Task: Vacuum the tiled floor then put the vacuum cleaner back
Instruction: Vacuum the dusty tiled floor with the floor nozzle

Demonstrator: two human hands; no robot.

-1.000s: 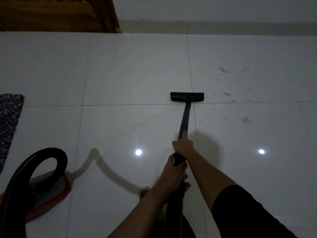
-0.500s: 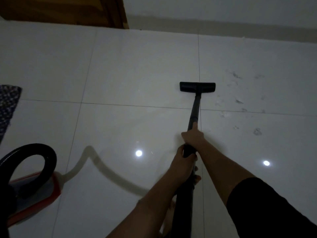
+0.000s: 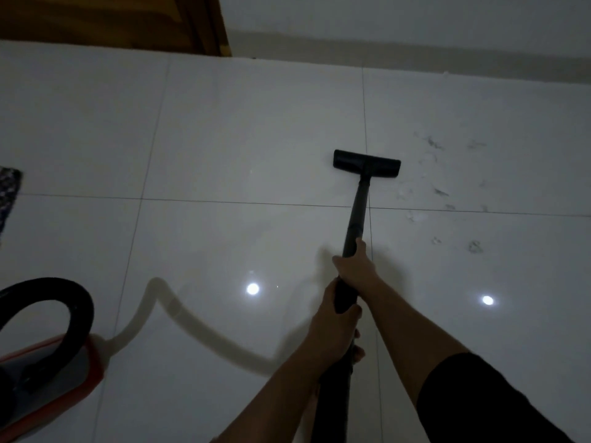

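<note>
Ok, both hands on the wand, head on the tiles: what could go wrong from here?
1. The debris lies right of the floor head; pushing the wand straight would likely miss it.
2. The hose loops tightly over the canister; reaching farther may tug or tip it.
3. Dim light and glare spots could hide fine dust.

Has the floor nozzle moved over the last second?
Yes. The floor nozzle has slid forward, farther past the horizontal grout line, toward the far wall.
</note>
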